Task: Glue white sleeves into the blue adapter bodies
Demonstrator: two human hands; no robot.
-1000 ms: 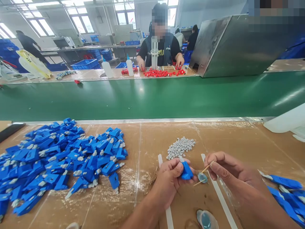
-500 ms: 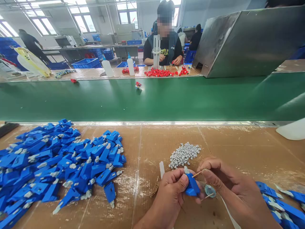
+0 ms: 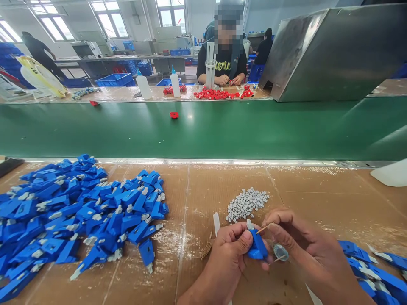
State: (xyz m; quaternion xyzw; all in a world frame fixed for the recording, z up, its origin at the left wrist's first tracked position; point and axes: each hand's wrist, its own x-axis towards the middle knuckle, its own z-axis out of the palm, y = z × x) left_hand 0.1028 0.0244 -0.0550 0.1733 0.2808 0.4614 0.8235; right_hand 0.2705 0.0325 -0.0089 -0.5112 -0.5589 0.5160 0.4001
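Note:
Between thumb and fingers, my left hand (image 3: 227,252) grips a blue plastic part (image 3: 258,246) with a grey tip pointing up. My right hand (image 3: 305,245) pinches a thin wooden stick (image 3: 263,229), whose end touches the blue part near its grey tip. Below the right fingers lies a small round clear dish (image 3: 280,253), partly hidden, with another stick end beside it. Just beyond my hands is a heap of tiny grey pieces (image 3: 247,205).
A large pile of blue parts with grey tips (image 3: 95,207) covers the left of the cardboard-topped bench; more blue parts (image 3: 369,271) lie at right. Beyond runs a green conveyor belt (image 3: 203,133) with a red piece (image 3: 174,115). Across it, a person (image 3: 222,63) handles small red parts.
On the belt, the red piece near the middle now sits farther left. My hands keep nearly the same pose, the stick still against the blue part. The view has shifted slightly.

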